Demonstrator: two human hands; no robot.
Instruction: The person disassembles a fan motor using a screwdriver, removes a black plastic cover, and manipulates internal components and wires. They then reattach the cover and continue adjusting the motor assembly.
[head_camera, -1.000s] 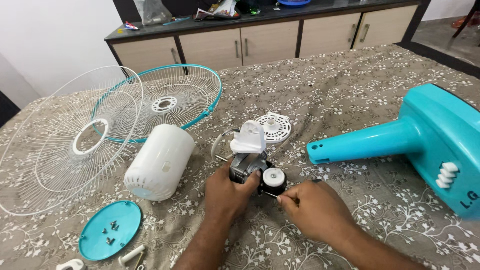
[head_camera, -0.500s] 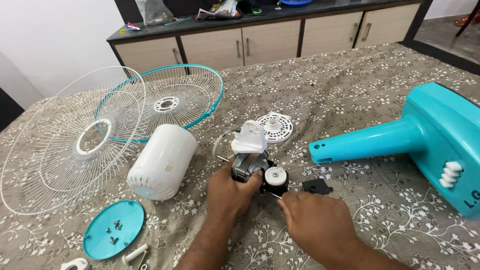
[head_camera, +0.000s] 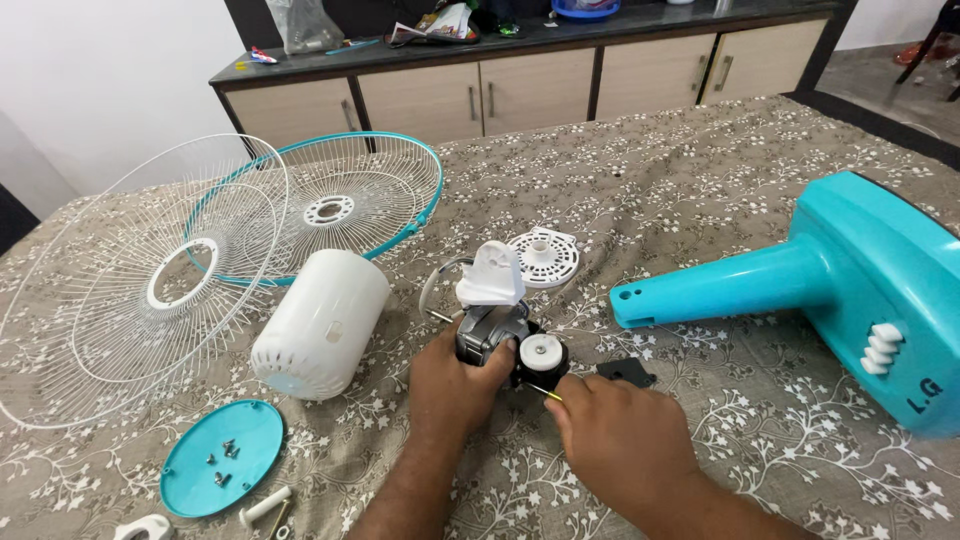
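A fan motor (head_camera: 500, 330) with a white gear housing on top and a white round end cap sits on the patterned cloth in the middle of the head view. My left hand (head_camera: 450, 385) grips the motor body from the left. My right hand (head_camera: 620, 435) holds a thin yellow-handled screwdriver (head_camera: 545, 392) whose tip meets the motor's lower right side. A small black plastic piece (head_camera: 627, 372) lies just right of the motor.
A white motor cover (head_camera: 320, 325) lies left of the motor. Two wire fan grilles (head_camera: 200, 270) rest at left. A teal round cap (head_camera: 222, 470) holds several screws. A teal fan base and stem (head_camera: 800, 290) lie at right. A white vented disc (head_camera: 543, 258) sits behind the motor.
My right hand has slid slightly left toward the motor, uncovering the small black piece. My left hand stays on the motor.
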